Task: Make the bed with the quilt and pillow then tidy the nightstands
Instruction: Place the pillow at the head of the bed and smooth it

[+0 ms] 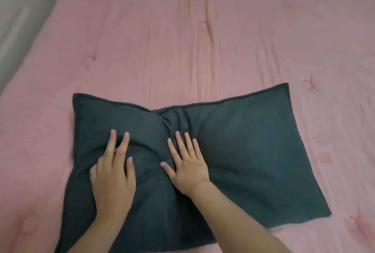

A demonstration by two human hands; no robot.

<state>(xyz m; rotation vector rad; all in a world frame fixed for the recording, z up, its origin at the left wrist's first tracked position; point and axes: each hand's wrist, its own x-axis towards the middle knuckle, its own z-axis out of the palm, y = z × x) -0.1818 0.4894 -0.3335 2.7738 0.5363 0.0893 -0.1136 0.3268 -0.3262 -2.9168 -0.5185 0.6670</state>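
Both hands, left and right, press flat on the dark pillow lying on the pink quilt.

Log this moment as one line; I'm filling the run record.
step: pressing pillow flat | left hand: open on pillow | right hand: open on pillow | pillow: on pink quilt

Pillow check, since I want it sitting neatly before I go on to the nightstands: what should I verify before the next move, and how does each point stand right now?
1. Pillow lies on the quilt: ok.
2. Pillow plump and even: not ok, its middle is dented and creased under the hands.
3. Left hand flat, fingers straight, pressing rather than gripping: ok.
4. Right hand flat on the pillow's centre: ok.
5. Quilt spread smooth over the bed: ok in the part that shows, only light wrinkles.
6. Nightstands tidy: cannot tell, none is in view.
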